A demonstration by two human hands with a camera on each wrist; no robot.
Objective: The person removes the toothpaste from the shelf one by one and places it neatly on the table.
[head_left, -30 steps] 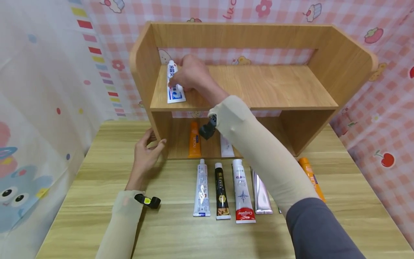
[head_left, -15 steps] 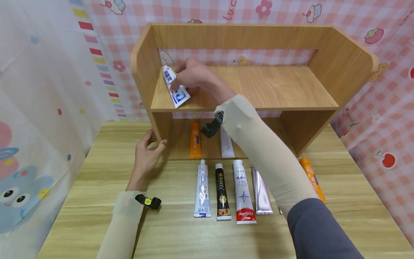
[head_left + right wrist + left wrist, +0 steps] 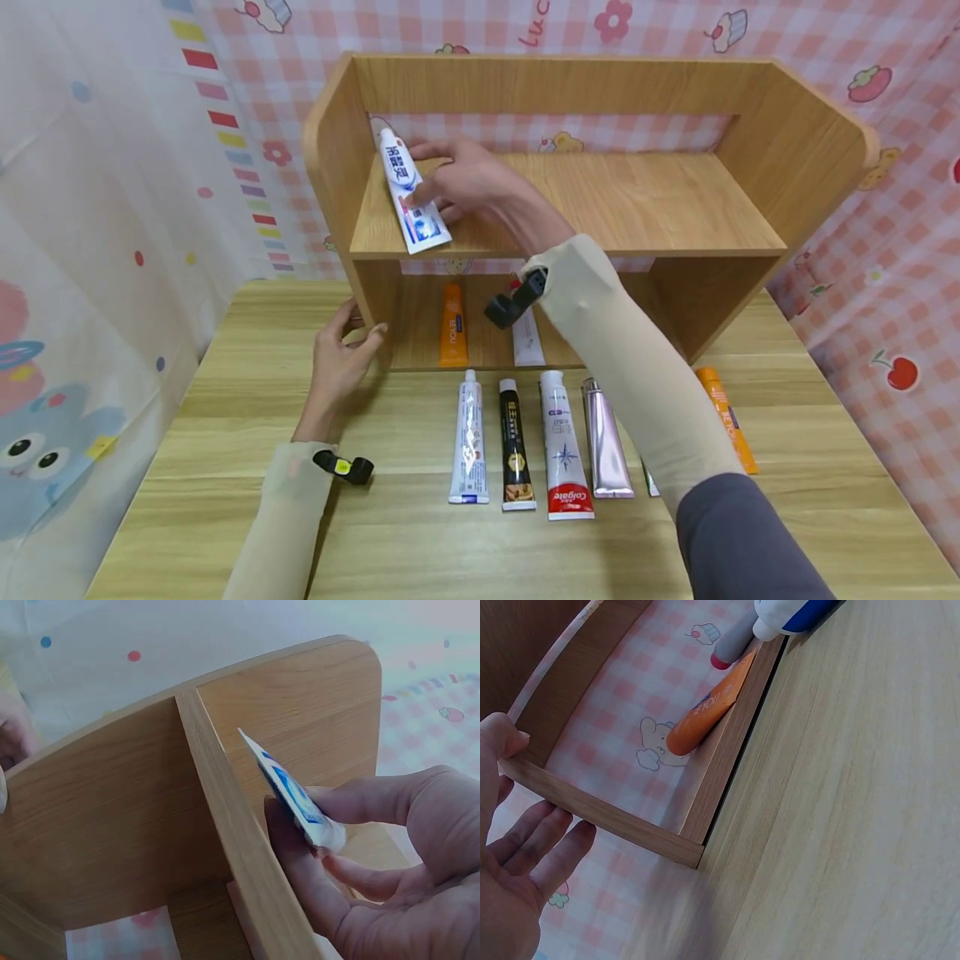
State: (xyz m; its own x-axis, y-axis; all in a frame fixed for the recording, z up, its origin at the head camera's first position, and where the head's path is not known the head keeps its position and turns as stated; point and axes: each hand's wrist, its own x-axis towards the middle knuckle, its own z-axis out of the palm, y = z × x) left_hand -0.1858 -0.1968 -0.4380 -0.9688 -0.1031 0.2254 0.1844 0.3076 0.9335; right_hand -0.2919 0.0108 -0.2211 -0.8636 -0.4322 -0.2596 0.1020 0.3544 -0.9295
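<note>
My right hand (image 3: 480,179) pinches a white-and-blue toothpaste tube (image 3: 426,223) at the left end of the wooden shelf's upper board (image 3: 600,200). Its cap points away toward the back left, and the flat end reaches the board's front edge. In the right wrist view, thumb and fingers hold the tube (image 3: 289,791) from both sides, beside the left panel. My left hand (image 3: 341,358) grips the shelf's left side panel (image 3: 367,304) low down; the left wrist view has the thumb on one side of the panel edge (image 3: 607,814) and the fingers on the other.
On the lower level lie an orange tube (image 3: 452,329) and a pale tube (image 3: 528,342). Before the shelf, in a row, are a white tube (image 3: 469,442), a black tube (image 3: 515,450), a Colgate tube (image 3: 564,450), a silvery-pink tube (image 3: 609,446) and an orange tube (image 3: 727,421).
The toothpaste tube has turned from nearly straight to slanted, its flat end swinging right. My right hand and forearm have moved slightly right. The left hand stays on the panel.
</note>
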